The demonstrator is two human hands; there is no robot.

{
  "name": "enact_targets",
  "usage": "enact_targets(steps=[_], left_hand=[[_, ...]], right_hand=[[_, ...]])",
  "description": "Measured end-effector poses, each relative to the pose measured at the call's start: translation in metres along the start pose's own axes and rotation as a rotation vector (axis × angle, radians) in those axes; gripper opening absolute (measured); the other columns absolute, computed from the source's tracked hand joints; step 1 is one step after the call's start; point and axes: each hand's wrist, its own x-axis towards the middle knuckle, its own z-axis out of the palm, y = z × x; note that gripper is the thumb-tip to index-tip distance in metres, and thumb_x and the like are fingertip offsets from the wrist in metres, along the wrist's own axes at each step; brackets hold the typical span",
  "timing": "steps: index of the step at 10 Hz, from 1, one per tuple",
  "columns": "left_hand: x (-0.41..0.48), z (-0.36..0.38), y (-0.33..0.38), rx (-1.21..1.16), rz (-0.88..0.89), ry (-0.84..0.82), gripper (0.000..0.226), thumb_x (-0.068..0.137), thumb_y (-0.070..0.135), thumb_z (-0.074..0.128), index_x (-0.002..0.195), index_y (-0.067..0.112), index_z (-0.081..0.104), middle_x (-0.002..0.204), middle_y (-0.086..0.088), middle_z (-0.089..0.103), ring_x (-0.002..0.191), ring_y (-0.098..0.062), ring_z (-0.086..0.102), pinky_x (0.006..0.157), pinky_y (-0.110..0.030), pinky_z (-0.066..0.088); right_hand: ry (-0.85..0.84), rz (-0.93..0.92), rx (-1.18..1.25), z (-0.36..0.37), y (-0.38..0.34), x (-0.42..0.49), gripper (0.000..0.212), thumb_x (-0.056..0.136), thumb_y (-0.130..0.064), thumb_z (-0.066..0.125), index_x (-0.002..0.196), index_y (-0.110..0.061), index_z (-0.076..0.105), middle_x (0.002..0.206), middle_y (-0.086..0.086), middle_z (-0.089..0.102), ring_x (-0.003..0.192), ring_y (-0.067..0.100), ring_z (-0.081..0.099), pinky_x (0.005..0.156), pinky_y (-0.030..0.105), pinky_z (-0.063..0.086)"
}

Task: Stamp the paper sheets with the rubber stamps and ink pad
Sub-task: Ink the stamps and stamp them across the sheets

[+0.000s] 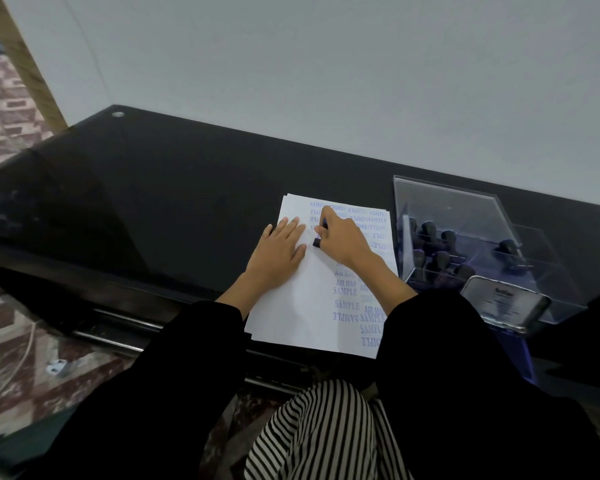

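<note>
A stack of white paper sheets [302, 306] lies on the black glass table [153, 188], its right half covered with blue SAMPLE and AIR MAIL prints. My left hand [278, 254] rests flat on the sheet's left part, fingers straight. My right hand [340, 237] grips a black rubber stamp [316, 242] and holds its base down on the paper just right of my left fingers. Most of the stamp is hidden in my fist.
A clear acrylic box [465, 216] at the right holds several black-handled stamps [440, 261]. In front of it lies an opened ink pad tin [503, 303] with a shiny lid. A white wall runs behind the table; patterned floor lies to the left.
</note>
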Motion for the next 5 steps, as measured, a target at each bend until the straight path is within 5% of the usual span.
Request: enact_targets(steps=[5], left_hand=[[0.001,0.003,-0.001,-0.021,-0.01,0.005,0.05,0.102,0.031,0.023,0.149,0.015,0.016,0.158,-0.001,0.01,0.146,-0.016,0.004,0.118,-0.036,0.003]], right_hand=[[0.062,-0.08,-0.055,0.006,0.001,-0.013,0.014,0.096,-0.013,0.047,0.093,-0.016,0.034,0.093,0.014,0.063,0.066,0.018,0.049,0.061,0.025,0.042]])
